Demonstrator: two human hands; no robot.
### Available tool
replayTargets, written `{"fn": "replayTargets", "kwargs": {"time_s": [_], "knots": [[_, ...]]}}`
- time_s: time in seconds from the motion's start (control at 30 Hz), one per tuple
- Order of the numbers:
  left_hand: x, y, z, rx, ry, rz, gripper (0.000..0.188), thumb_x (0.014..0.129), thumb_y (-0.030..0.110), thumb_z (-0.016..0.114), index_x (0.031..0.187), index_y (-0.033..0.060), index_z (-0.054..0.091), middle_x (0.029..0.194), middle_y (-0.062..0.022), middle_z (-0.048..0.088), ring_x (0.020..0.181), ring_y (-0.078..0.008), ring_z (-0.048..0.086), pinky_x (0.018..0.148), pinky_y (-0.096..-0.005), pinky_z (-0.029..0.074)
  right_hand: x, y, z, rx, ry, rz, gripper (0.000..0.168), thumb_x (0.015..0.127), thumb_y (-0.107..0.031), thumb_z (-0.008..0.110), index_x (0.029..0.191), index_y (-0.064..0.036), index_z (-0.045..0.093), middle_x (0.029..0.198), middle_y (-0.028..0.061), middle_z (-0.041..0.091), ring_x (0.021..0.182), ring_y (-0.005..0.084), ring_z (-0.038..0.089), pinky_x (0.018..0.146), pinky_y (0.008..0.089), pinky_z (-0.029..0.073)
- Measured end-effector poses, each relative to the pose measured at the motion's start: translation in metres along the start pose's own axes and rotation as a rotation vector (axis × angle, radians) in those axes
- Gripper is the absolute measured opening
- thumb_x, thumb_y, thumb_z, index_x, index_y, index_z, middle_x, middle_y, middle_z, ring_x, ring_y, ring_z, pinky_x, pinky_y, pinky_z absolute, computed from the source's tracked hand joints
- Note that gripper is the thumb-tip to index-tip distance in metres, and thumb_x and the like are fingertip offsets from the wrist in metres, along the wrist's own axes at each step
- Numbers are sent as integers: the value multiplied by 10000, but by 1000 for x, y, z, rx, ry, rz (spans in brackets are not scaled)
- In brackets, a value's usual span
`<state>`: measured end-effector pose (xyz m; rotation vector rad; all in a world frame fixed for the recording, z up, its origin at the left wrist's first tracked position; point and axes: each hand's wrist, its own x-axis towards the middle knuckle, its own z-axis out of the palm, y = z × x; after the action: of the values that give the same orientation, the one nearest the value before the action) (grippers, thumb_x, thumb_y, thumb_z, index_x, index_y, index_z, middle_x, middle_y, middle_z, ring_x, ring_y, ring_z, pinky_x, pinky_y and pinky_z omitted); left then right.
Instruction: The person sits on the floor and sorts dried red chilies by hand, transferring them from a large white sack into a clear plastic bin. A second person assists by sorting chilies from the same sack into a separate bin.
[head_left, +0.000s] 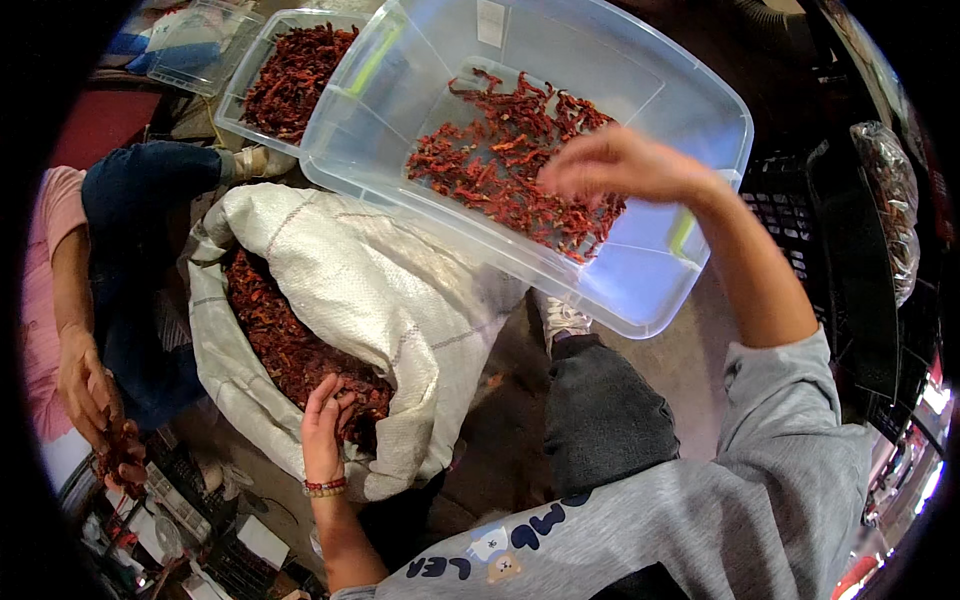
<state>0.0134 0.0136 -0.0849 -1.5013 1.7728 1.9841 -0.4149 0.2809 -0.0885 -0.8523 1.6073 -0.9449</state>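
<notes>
My left hand (328, 427), with beaded bracelets on the wrist, rests at the mouth of a white woven sack (337, 262). Its fingers are slightly apart and lie over dried red chili peppers (277, 337) that fill the sack's opening. Over a large clear plastic storage bin (660, 67) hangs my right hand (611, 165), palm down and blurred by motion. Below it, dried red chilies (502, 157) lie loosely spread on the bin's floor. Whether anything is between my right fingers is hidden.
A smaller clear container (225, 124) of dried chilies stands beside the bin. At left, another person's hands (90, 397) hold some chilies. Black plastic crates (780, 217) and a clear bag (889, 210) with brownish contents stand at right. My shoe (564, 316) is beside the bin's near edge.
</notes>
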Motion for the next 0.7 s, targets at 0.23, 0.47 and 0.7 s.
{"fn": "replayTargets", "kwargs": {"time_s": [0.23, 0.47, 0.7], "knots": [[6, 14, 8, 64, -12, 14, 421, 935, 237, 497, 1312, 57, 450, 1276, -78, 506, 1050, -162, 549, 887, -300, 426, 37, 100, -49, -432, 18, 386, 272, 882, -284, 566, 1070, -116, 666, 782, 26, 623, 629, 139, 556, 543, 285, 466], [8, 6, 1, 40, 15, 2, 413, 936, 229, 495, 1309, 56, 453, 1269, -77, 511, 1056, -162, 549, 890, -302, 426, 76, 134, 14, -438, -621, 668, 428, 786, -171, 565, 1214, -184, 571, 1028, 35, 634, 869, 201, 594, 731, 380, 515], [14, 4, -3, 5, 4, 9, 421, 936, 229, 497, 1312, 46, 444, 1272, -85, 506, 1056, -165, 547, 903, -311, 419, 80, 164, 20, -895, -693, 572, 585, 729, -155, 589, 1304, -198, 490, 1209, 60, 573, 1012, 270, 578, 803, 417, 495]]}}
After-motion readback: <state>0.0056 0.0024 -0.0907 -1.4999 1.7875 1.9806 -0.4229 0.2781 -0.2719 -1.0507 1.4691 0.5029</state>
